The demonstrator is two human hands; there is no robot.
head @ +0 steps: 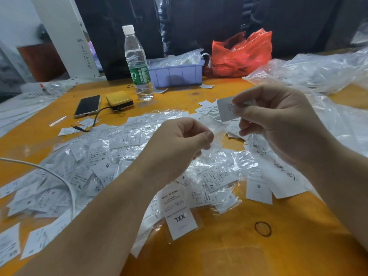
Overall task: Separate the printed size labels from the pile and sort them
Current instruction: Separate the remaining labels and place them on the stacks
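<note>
Orange table (pixel 239 253): carries the label pile (pixel 111 156), spread left of and beyond centre.
Right hand (pixel 278 124): raised above the pile's far right edge, pinches one grey label (pixel 226 110).
Left hand (pixel 179 144): above the pile, fingers curled, pinches a clear sleeve (pixel 211 126).
Bottle (pixel 138 64): upright beyond the pile.
Rubber band (pixel 263 228): nearer than the pile, apart from it.

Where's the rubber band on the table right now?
The black rubber band lies on bare orange table near the right front, right of the XXL label.
</note>
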